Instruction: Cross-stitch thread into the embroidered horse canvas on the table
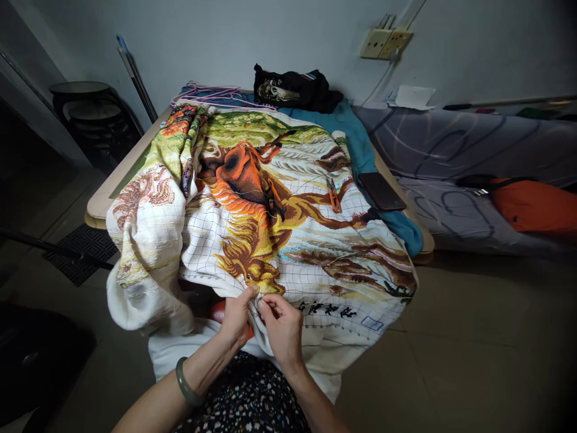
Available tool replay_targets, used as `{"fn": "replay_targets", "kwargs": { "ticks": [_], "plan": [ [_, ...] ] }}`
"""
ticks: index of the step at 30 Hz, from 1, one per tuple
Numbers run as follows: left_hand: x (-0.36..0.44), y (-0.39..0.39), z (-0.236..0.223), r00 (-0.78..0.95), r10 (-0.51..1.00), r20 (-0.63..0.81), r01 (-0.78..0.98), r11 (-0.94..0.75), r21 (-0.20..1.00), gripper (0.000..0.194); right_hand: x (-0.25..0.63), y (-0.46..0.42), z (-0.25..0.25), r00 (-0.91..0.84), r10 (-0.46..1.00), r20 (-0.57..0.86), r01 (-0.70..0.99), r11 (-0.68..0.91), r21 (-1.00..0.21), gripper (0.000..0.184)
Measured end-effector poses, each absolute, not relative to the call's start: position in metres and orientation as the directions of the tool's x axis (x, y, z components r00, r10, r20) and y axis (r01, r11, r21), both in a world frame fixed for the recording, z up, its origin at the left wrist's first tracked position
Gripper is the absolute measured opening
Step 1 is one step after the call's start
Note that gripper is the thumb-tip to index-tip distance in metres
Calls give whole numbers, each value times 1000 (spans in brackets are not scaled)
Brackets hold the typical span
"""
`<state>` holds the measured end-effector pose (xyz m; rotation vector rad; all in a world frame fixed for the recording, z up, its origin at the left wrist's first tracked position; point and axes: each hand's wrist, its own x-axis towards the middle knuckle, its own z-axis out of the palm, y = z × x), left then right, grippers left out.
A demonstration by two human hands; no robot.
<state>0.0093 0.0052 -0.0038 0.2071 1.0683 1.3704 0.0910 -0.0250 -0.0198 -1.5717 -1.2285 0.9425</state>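
The cross-stitch cloth point(311, 237), its horses largely filled in over a blue-lined grid, spreads across the table point(101, 204) and drops over the near edge toward the person's lap, which seems to bring its lower border within easy working reach. The left hand point(237, 316) grips that border, thumb on top just beside the golden horse's head point(264, 279) and fingers beneath, probably to keep the patch firm. The right hand point(283, 325) is narrowed to a pinch on the fold next to it; whether a needle sits between the fingertips is too small to tell. The cloth's left part lies bunched, perhaps to keep its bulk aside. Orange-handled thread snips point(333, 197) rest on the fabric, apparently for quick reach. Farther out, a phone point(382, 192) lies on the teal cloth point(360, 144) at the right, while hangers point(211, 93) and a black bag point(311, 90) sit along the back, seemingly out of the way.
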Motion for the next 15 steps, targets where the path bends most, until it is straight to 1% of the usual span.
{"fn": "replay_targets", "kwargs": {
  "ticks": [4, 10, 12, 15],
  "plan": [
    [9, 5, -1, -151, 849, -507, -678, 284, 678, 49, 87, -23, -17, 244, 968, -61, 248, -123, -961, 15],
    [7, 1, 1, -122, 868, -481, -700, 268, 662, 53, 88, -18, -2, 268, 949, -166, 111, -201, -973, 18],
    [6, -1, 1, -96, 875, -474, -712, 272, 647, 57, 91, -16, 3, 235, 961, -148, 138, -184, -973, 22],
    [3, -3, 1, -72, 873, -482, -724, 286, 627, 61, 93, -11, 8, 134, 986, -102, 281, -136, -950, 22]
  ]
}}
